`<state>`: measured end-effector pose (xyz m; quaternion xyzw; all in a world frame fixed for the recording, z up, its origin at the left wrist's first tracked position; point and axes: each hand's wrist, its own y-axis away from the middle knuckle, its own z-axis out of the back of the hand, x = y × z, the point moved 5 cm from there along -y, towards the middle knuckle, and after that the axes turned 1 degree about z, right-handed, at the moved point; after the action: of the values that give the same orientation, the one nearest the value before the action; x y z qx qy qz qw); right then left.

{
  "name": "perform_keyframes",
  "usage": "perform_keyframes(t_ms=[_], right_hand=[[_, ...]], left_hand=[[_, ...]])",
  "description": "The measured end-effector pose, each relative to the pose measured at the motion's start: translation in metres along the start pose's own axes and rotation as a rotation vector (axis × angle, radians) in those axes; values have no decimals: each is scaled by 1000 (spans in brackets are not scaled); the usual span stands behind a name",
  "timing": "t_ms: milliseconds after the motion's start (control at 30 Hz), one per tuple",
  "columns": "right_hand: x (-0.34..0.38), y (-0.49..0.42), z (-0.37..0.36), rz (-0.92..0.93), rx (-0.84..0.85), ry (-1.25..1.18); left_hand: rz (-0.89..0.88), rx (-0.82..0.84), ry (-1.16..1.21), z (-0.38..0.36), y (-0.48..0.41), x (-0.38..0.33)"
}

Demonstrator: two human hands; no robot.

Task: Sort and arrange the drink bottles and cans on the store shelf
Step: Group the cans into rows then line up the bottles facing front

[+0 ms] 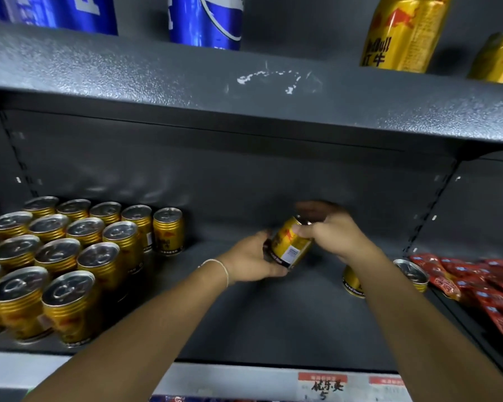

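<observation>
Hidden under blurry right hand point(328, 232): top of held can point(292, 246). Half behind arm point(404, 303): another gold can point(351, 281).

Red snack packets point(481, 281), price labels point(322, 385)

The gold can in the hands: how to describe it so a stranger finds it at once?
Look at the lower grey shelf, between the block of upright gold cans and the red packets. The left hand and right hand hold one gold can there; alone among its neighbours, it is tilted, not standing.
</observation>
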<state>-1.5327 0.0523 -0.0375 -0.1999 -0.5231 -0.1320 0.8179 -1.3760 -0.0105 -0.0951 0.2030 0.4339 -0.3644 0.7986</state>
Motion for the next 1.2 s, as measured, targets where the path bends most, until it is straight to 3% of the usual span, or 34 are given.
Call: perform_keyframes(t_ms=[67, 133, 300, 433, 667, 867, 1033, 1200], right_hand=[[18, 9, -11, 45, 92, -140], [35, 17, -23, 109, 145, -223], [54, 28, -54, 94, 1, -387], [64, 39, -104, 26, 118, -289], [65, 39, -175, -24, 54, -413], [36, 36, -236, -69, -27, -376], [15, 33, -268, -26, -19, -262], [8, 34, -285, 54, 49, -201]], left_hand=[[-35, 54, 166, 10, 7, -1], [-58, 40, 189, 24, 17, -2], [-34, -268, 56, 67, 45, 7], [-49, -437, -96, 93, 67, 12], [-28, -207, -347, 152, 96, 40], [-28, -280, -517, 214, 113, 79], [18, -142, -582, 213, 114, 104], [-43, -177, -624, 207, 117, 110]])
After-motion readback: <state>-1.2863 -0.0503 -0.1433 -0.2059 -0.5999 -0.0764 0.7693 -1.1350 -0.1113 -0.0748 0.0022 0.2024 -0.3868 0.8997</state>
